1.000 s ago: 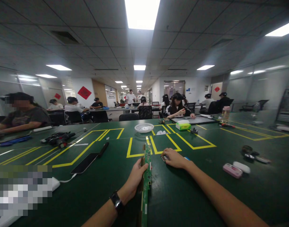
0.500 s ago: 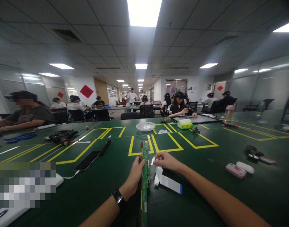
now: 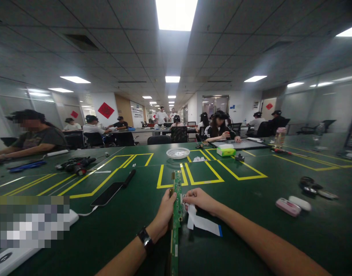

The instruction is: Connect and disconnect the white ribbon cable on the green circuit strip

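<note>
A long, narrow green circuit board (image 3: 176,226) stretches away from me above the green table. My left hand (image 3: 165,209) is closed around its left edge, thumb on top. On the board's right side, my right hand (image 3: 201,200) pinches one end of a white flat ribbon cable (image 3: 206,225) close to the board's edge. The cable folds and hangs to the right, ending in a blue tip. Whether its pinched end sits in a connector is hidden by my fingers.
A phone (image 3: 107,194) with a white cable lies left, near a white power strip (image 3: 29,247). A white basket (image 3: 177,153) and a green tissue pack (image 3: 226,150) stand farther back. Right are a pink case (image 3: 288,207) and a dark cable bundle (image 3: 310,185). A person (image 3: 220,128) sits opposite.
My right hand has moved slightly left and down, bringing the ribbon cable's end up to the board's edge. My left hand keeps its hold on the board.
</note>
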Demonstrator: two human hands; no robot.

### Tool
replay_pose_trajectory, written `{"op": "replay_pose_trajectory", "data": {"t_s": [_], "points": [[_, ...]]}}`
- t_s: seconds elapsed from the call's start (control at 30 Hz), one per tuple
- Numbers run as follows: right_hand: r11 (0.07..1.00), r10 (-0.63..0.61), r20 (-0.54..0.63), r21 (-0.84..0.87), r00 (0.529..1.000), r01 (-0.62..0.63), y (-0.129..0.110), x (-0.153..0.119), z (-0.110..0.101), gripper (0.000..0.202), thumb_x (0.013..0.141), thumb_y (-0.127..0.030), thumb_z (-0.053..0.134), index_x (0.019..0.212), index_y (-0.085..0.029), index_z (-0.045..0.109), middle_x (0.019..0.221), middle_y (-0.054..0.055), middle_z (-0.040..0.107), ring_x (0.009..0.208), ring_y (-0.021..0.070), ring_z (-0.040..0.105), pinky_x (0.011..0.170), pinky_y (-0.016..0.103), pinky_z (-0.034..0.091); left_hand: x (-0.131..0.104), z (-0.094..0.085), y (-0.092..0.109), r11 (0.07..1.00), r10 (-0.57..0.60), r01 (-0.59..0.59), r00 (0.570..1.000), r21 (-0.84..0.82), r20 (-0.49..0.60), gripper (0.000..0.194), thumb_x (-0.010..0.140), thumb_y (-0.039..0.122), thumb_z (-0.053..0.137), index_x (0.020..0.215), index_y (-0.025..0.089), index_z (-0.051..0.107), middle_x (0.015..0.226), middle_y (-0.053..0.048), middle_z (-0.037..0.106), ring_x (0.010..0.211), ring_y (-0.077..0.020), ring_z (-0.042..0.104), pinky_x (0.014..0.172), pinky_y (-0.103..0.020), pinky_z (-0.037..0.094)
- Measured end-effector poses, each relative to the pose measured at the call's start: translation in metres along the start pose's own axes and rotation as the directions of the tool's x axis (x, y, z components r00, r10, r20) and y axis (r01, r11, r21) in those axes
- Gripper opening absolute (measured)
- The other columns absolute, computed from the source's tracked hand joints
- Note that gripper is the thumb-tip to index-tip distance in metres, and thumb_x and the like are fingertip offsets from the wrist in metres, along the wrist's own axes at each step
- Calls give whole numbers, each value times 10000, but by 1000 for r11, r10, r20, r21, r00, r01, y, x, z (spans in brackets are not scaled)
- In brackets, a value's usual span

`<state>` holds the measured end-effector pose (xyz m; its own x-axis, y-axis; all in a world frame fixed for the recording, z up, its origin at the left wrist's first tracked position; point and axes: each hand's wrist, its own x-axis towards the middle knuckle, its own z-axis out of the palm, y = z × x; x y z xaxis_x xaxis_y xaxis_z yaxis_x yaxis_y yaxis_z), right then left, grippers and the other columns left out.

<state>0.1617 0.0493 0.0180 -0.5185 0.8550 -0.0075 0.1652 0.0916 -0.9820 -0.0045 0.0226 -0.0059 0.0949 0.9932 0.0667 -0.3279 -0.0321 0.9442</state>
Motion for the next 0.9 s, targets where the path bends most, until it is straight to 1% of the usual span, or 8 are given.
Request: {"op": "replay_pose_trajectory", "data": {"t_s": [0.13, 0.27, 0.4, 0.53, 0.63, 0.73, 0.8, 0.9], "points": [[1000, 14, -17, -1, 1000, -14, 3, 0, -1, 351, 711, -468, 684, 708, -132, 585, 635, 4, 658, 486, 74, 500, 475, 191, 350, 1, 0, 1, 1000, 15, -15, 1000, 7, -18, 326, 802, 402, 616, 1020, 190, 499, 776, 0, 624, 581, -121, 622, 545, -221, 491], [1000, 26, -15, 13, 1000, -26, 6, 0, -2, 355, 702, -471, 690, 724, -132, 586, 643, 11, 668, 520, 92, 539, 507, 202, 381, 3, -2, 0, 998, 40, -39, 999, 47, -29, 332, 807, 410, 609, 1033, 187, 512, 815, -12, 629, 633, -132, 629, 579, -229, 497], [999, 25, -21, 21, 999, -25, 9, 2, -2, 352, 696, -468, 695, 723, -132, 592, 638, 11, 666, 529, 101, 552, 512, 205, 389, 2, -2, 0, 989, 73, -69, 997, 130, -25, 336, 830, 413, 578, 1082, 198, 521, 883, -27, 638, 716, -149, 630, 655, -251, 501], [999, 39, -16, 20, 999, -39, 10, 2, 0, 351, 695, -470, 694, 727, -134, 598, 623, 4, 658, 500, 92, 533, 492, 200, 374, -3, 1, 4, 969, 99, -92, 995, 229, -19, 294, 844, 391, 555, 1062, 195, 559, 936, -43, 648, 823, -169, 621, 744, -250, 474], [999, 29, -15, -12, 999, -30, 8, 1, 0, 344, 701, -468, 688, 717, -133, 610, 602, -2, 648, 481, 83, 510, 479, 197, 354, -9, 4, 7, 958, 100, -91, 995, 273, -17, 323, 840, 400, 550, 1095, 202, 552, 935, -46, 651, 842, -189, 619, 736, -255, 462], [999, 6, -16, -52, 1000, -7, 6, 0, 1, 335, 706, -457, 686, 701, -129, 617, 586, -2, 641, 464, 76, 490, 469, 195, 340, -13, 7, 9, 947, 100, -102, 995, 305, 20, 358, 852, 406, 523, 1144, 199, 520, 933, -47, 648, 835, -196, 618, 747, -270, 458], [998, 11, -21, -59, 1000, -13, 6, 0, 2, 334, 707, -456, 682, 698, -130, 613, 577, -3, 635, 455, 76, 486, 463, 195, 335, -15, 9, 9, 942, 103, -108, 994, 319, 33, 358, 866, 410, 494, 1154, 197, 507, 937, -47, 646, 829, -195, 616, 748, -272, 456], [998, 6, -28, -56, 1000, -7, 6, 1, 4, 332, 718, -459, 666, 687, -136, 594, 568, -7, 626, 447, 75, 481, 454, 193, 327, -16, 10, 8, 939, 105, -112, 994, 326, 37, 353, 867, 407, 489, 1152, 199, 502, 932, -46, 645, 789, -189, 614, 708, -262, 458]]}}
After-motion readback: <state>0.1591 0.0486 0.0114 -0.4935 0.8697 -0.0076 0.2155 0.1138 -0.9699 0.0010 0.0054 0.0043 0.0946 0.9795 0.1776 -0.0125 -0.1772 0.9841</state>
